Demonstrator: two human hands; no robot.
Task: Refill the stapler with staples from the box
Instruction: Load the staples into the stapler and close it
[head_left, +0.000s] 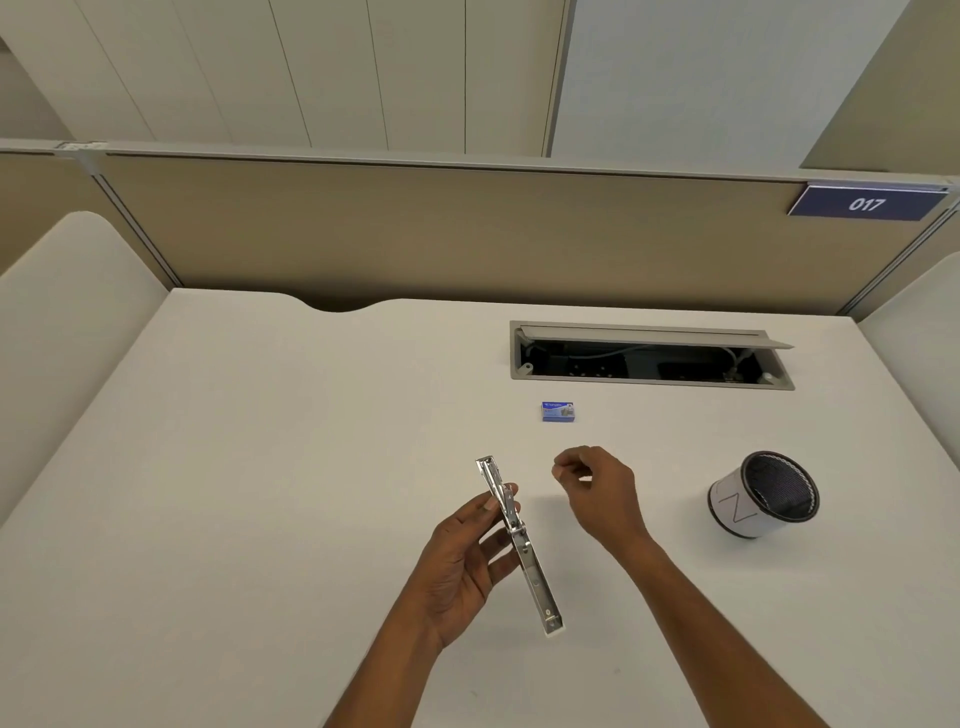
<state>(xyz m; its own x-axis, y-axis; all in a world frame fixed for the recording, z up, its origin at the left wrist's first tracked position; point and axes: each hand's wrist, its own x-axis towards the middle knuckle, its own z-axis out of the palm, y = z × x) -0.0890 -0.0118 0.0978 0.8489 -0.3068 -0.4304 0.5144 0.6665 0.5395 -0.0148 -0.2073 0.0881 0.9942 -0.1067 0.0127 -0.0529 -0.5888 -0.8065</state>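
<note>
Left hand (462, 561) pinches open stapler (519, 545) mid-length — right hand (597, 493) curled, apart from box (558, 411).

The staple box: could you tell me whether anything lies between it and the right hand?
Nothing visible does. Only bare table lies between the right hand and the staple box; the stapler in the left hand and the mesh cup sit off to the sides.

Both bare forearms are stretching in from the bottom edge. The left hand (462, 566) is sitting palm-inward, with the thumb and fingers curling round the opened-out stapler (531, 571). The right hand (597, 493) is hovering just beside it, fingers curled in, thumb and forefinger pinching together. Can't tell if anything's in that pinch.
</note>
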